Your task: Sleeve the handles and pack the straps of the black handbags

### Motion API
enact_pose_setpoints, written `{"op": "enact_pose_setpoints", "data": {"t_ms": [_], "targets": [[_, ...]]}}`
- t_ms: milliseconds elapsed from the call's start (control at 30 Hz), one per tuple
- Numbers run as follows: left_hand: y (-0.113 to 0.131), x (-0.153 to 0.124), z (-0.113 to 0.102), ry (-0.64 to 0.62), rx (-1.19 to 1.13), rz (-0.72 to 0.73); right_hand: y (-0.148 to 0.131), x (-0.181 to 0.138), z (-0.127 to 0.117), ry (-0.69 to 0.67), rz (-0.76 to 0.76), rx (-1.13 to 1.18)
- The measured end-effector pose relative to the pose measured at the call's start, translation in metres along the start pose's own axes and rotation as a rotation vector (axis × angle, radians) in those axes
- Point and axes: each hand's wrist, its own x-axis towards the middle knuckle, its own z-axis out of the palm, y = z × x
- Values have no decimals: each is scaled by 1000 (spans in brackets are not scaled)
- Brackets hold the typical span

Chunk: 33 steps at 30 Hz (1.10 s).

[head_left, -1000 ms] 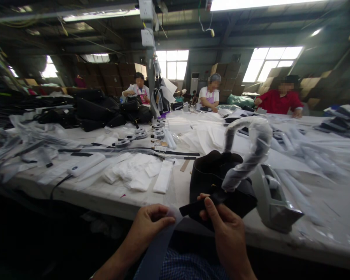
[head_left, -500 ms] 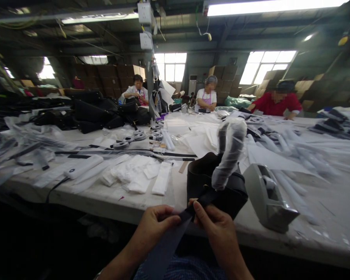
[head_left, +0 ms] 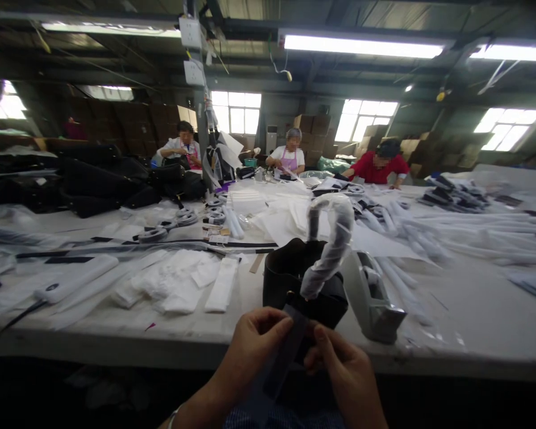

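Black handbag, upright near the front edge of the table. Gapes at the top. Carries a thick handle, wrapped in wrinkled clear plastic, arching above the opening. Just before the bag, a flat translucent strip, darker lower down, slanting below the table's edge.

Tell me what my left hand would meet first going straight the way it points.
Beyond the film-covered strap it pinches, your left hand would probably meet the black handbag, though depth is hard to judge.
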Motion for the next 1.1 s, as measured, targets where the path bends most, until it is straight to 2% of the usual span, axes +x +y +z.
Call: {"op": "enact_pose_setpoints", "data": {"t_ms": [200,433,567,800,1000,1100], "targets": [[2,17,10,98,-27,77,-16,11,5,-54,-18,-68],[5,24,11,176,40,116,-28,21,20,-83,2,-148],[5,19,5,173,63,121,-28,21,25,-57,-1,-177],[-11,3,1,105,32,12,-24,20,31,12,12,-188],[-17,1,4,202,64,99,-23,20,35,50,-4,-142],[-17,0,5,258,215,207,-22,21,35,52,4,-103]]}}
